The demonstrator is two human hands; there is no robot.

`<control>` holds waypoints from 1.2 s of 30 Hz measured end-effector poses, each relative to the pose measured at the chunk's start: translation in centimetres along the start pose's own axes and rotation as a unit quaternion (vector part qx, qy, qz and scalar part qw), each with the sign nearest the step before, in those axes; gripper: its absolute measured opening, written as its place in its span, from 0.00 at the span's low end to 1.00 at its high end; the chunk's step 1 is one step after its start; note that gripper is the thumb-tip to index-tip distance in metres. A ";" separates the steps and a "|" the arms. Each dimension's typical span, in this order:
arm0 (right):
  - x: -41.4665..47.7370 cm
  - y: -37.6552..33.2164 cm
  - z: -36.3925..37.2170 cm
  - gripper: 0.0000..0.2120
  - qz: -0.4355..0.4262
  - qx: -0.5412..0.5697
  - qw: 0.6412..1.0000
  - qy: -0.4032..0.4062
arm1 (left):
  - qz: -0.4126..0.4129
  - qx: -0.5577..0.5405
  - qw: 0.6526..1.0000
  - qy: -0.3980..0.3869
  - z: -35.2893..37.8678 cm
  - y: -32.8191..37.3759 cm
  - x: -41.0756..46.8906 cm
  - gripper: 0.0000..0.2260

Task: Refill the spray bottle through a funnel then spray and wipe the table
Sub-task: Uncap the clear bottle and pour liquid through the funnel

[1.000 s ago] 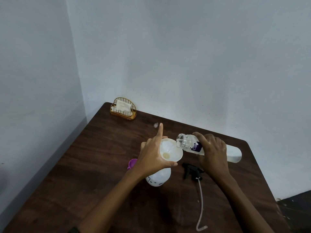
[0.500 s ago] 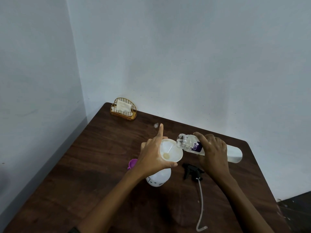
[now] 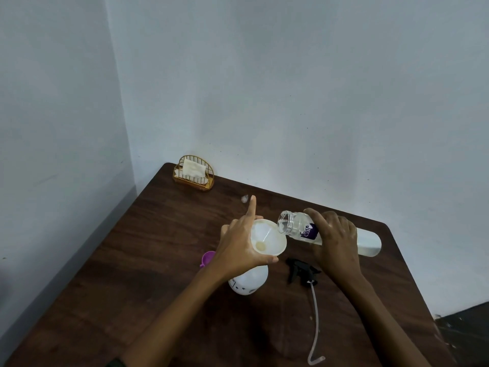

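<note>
Little had shifted: the right hand (image 3: 334,242) still gripped the tilted refill bottle (image 3: 296,226), its mouth over the funnel (image 3: 267,239) to that hand's left. The left hand (image 3: 239,246), forefinger straight, held the funnel's rim, so the refilling was likely still in progress.

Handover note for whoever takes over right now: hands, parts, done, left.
Left hand holds the white plastic funnel by its rim, index finger straight; the funnel sits in the white round spray bottle.
Right hand grips the clear refill bottle with purple label, tipped, mouth over the funnel's rim.
Black trigger sprayer head with clear tube lies on the dark wooden table, right of the spray bottle; purple cap to its left. White cloth in gold wire holder at the far corner.
Done: sprayer off, funnel in, pouring started.
Left: finish pouring, remove funnel, refit sprayer, spray, wipe.
</note>
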State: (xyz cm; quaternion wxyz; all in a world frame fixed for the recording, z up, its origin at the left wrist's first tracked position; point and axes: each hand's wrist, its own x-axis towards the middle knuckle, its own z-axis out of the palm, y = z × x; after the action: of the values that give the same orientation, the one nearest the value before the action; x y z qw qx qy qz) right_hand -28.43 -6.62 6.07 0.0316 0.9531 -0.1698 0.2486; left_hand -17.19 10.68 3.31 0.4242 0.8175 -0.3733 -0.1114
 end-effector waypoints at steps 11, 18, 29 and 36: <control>0.2 0.1 -0.3 0.36 0.003 -0.001 1.000 -0.002 | 0.003 0.001 1.000 0.003 0.1 -0.1 0.2 0.59; 0.2 0.0 -0.4 0.36 0.003 0.002 1.000 0.001 | 0.001 0.009 1.000 0.002 0.1 0.0 0.1 0.59; 0.1 0.0 -0.4 0.37 -0.002 -0.008 1.000 0.011 | -0.001 0.012 1.000 -0.003 0.0 0.1 0.1 0.59; 0.1 0.1 -0.4 0.37 -0.002 -0.009 1.000 0.009 | 0.000 0.017 1.000 -0.003 0.0 0.1 0.1 0.59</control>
State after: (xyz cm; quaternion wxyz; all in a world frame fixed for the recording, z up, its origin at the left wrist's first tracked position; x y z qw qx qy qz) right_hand -28.60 -6.65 6.49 0.0418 0.9508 -0.1701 0.2557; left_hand -17.17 10.56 3.41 0.4090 0.8244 -0.3763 -0.1071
